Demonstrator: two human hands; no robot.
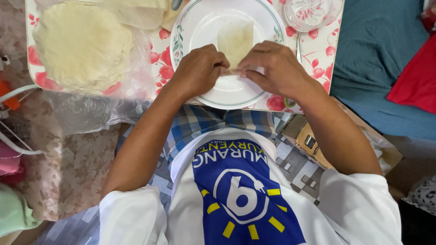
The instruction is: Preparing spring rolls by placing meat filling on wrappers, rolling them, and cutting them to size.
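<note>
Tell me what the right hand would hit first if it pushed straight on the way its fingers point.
Probably the left hand: the right hand points leftward across the thin pale wrapper on the round white plate, fingertips nearly meeting.

A white short-sleeved shirt (254, 204) — blue panel with yellow rays on the front — over blue plaid shorts (204, 122).

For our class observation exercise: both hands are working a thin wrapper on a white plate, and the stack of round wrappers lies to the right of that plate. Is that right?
Not quite. In the head view the left hand and right hand do work the thin wrapper on the white plate, but the stack of round wrappers lies to the left of the plate, not the right.
</note>
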